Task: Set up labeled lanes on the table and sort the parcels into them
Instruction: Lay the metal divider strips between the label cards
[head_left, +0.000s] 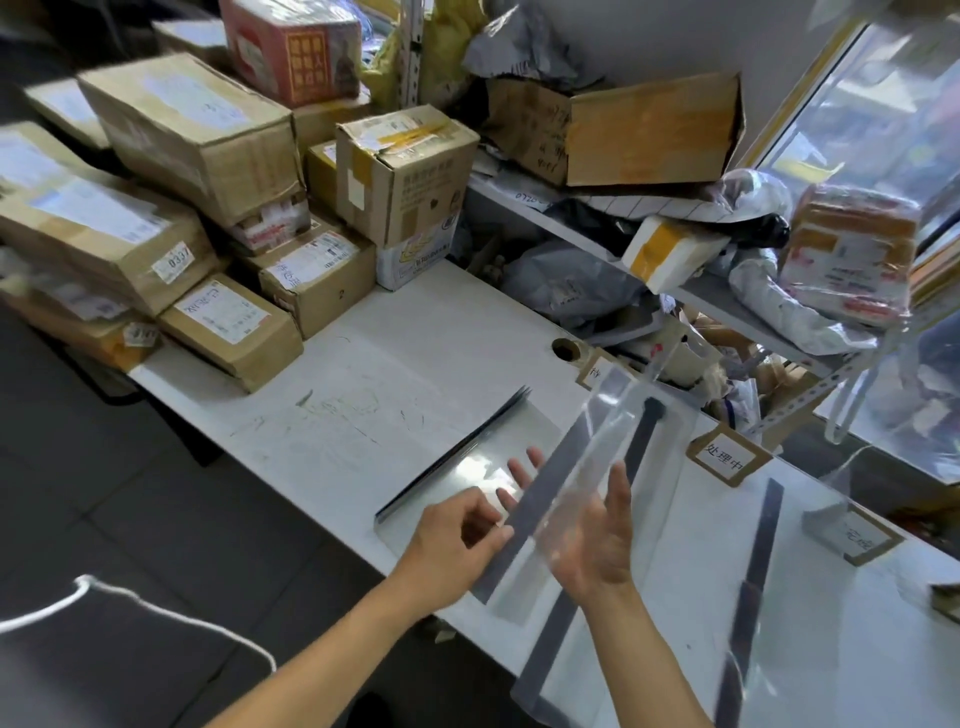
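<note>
A person stands at a white tabletop, both hands on a clear plastic divider with a dark strip along one edge, raised and tilted over the near half of the surface. The left hand pinches the dark-strip edge between thumb and curled fingers; the right hand lies flat and spread against the clear face, fingers straight, steadying rather than clasping. Held so, the panel can probably be swung upright and set down as a lane wall. More clear panels lie flat just left of the hands, likely waiting their turn. Another dark strip lies across the tabletop to the right, apparently marking a lane edge. Three cardboard-framed labels stand along the far edge: one partly hidden behind the raised panel, a middle label with handwritten characters, and a right label, so the lanes seem named but not yet walled. The parcels, taped brown boxes with shipping slips, are stacked at the far left end of the tabletop, well apart from the lanes; none has been sorted. The surface is scuffed and scribbled, with a cable hole near the back. Behind it a metal shelf holds mailer bags and an open carton; a window lights the right side, and the floor is dark tile.
</note>
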